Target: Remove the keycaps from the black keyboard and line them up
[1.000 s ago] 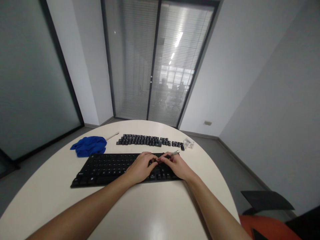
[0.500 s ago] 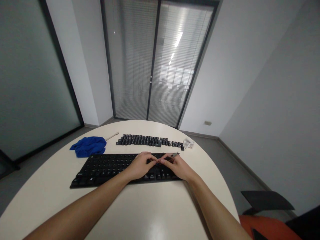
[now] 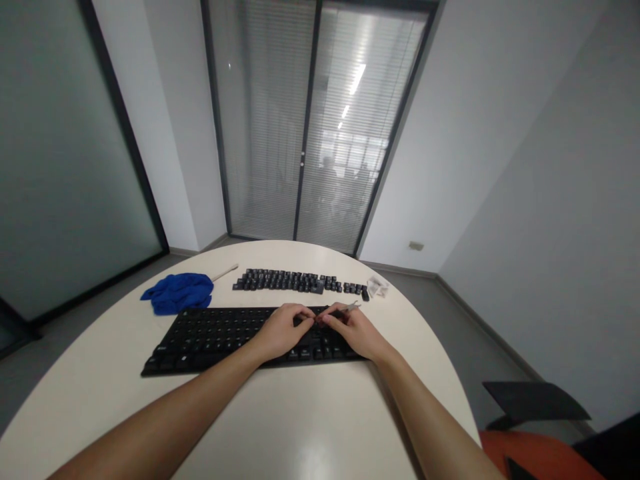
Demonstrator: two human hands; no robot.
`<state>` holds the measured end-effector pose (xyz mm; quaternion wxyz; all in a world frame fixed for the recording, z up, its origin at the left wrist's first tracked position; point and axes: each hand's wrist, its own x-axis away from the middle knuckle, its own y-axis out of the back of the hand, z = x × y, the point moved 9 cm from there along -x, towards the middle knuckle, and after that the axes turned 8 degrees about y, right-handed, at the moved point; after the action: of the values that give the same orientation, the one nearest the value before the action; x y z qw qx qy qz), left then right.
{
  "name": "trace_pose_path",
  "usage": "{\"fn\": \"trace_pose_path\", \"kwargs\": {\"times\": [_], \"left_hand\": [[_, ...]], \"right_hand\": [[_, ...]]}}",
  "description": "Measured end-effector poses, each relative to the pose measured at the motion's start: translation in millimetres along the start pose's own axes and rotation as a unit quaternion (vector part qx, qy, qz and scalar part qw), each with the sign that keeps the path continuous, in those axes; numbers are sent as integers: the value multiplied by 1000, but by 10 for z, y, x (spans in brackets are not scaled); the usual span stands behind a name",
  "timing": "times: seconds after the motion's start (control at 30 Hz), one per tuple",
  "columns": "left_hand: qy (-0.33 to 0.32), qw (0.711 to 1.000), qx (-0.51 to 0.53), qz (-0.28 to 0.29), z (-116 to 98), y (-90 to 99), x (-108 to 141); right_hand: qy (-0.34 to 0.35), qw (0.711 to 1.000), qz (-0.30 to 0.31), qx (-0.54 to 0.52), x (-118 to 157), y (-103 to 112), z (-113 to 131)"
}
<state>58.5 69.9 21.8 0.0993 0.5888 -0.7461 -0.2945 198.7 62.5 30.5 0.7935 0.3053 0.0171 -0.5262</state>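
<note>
A black keyboard (image 3: pixel 215 333) lies on the table in front of me, and both hands rest over its right part. My left hand (image 3: pixel 283 330) is closed in a pinch, its fingertips at the keys; whatever it pinches is too small to make out. My right hand (image 3: pixel 357 331) is closed, fingertips close to the left ones. A thin silver tool with a forked end (image 3: pixel 353 306) sticks out from between its fingers, the rest hidden by the hand. Beyond the keyboard, loose black keycaps (image 3: pixel 280 280) are laid out in rows.
On the left are a crumpled blue cloth (image 3: pixel 183 292) and a thin light-coloured stick (image 3: pixel 225 273), perhaps a brush. A crumpled white tissue or wrapper (image 3: pixel 377 287) lies right of the keycaps. The round cream table (image 3: pixel 280 420) has a chair (image 3: pixel 537 401) at its right.
The silver tool in my right hand has turned slightly, and its forked end shows more clearly. Both hands keep nearly the same place over the keyboard.
</note>
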Motion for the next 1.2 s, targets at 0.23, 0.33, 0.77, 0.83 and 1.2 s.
{"fn": "trace_pose_path", "kwargs": {"times": [0.23,0.33,0.77,0.83,1.2], "left_hand": [[-37,998,-45,-11,-13,1,33],[-45,997,-62,-16,-41,-10,59],[-70,995,-65,-4,-66,-26,42],[-68,996,-65,-5,-49,-26,28],[-76,993,-85,-2,-43,-41,45]], "right_hand": [[-6,1000,-9,-19,-14,-6,-20],[-1,1000,-5,-13,-18,-8,0],[-7,1000,18,-8,-6,-39,95],[-1,1000,21,-5,-8,-40,125],[6,1000,12,-13,-5,-29,82]]}}
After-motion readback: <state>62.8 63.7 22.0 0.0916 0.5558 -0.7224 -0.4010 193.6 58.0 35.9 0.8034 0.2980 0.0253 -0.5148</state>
